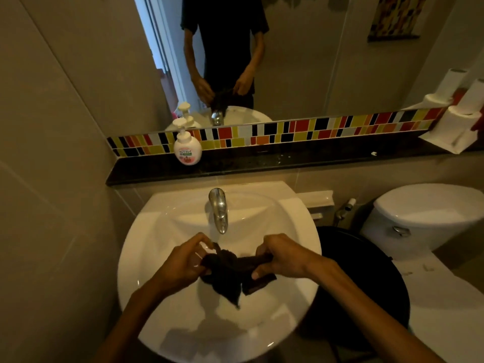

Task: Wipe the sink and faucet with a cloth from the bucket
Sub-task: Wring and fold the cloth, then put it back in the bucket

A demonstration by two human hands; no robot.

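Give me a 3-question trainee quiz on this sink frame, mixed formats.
1. True or false: the dark cloth is held by both the left hand and the right hand.
2. Where does the cloth hang? A) on the toilet tank B) above the sink basin C) on the ledge
3. Fill in: the soap bottle stands on the dark ledge, to the ____ of the faucet.

Key: 1 true; 2 B; 3 left
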